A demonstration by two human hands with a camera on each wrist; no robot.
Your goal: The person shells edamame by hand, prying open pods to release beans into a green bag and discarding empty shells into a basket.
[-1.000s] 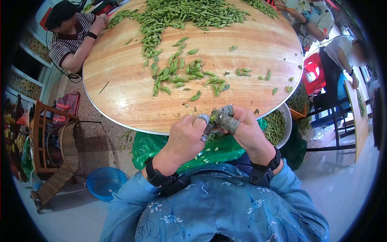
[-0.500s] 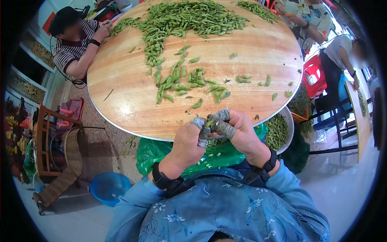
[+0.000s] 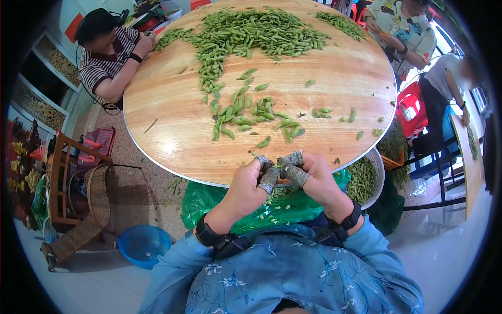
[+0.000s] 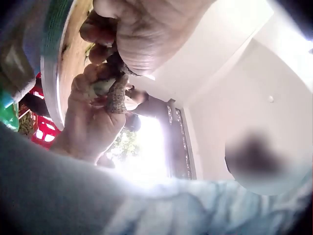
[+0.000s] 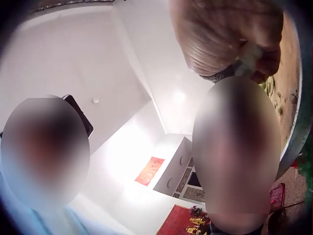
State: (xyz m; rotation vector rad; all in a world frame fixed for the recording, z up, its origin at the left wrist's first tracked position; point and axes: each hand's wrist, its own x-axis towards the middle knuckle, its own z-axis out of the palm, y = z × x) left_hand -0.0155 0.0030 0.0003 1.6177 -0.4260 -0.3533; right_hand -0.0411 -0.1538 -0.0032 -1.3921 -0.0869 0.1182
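Note:
Over the near table edge, both hands meet fingertip to fingertip. My left hand [image 3: 242, 187] has its fingers curled and its thumb pinching at a green soybean pod [image 3: 279, 166], which is mostly hidden by the fingertips. Opposite it, my right hand [image 3: 323, 184] pinches at the same spot. Grey knitted finger sleeves [image 3: 295, 176] cover thumb and forefinger of each hand. In the left wrist view, something pale green [image 4: 102, 87] shows within the right hand's curled fingers. Loose soybean pods [image 3: 264, 141] lie on the table just beyond the hands.
The round wooden table [image 3: 172, 125] bears a big heap of soybean pods [image 3: 251, 32] at its far side. Below its near edge lie a green plastic bag [image 3: 201, 204] and a basket of pods [image 3: 363, 180]. A blue basin [image 3: 144, 243] stands on the floor at left. Other people sit around.
The head view has shifted, so the table appears lower and further right. The pod between the fingertips shows less than before. Both hands stay together at the table edge.

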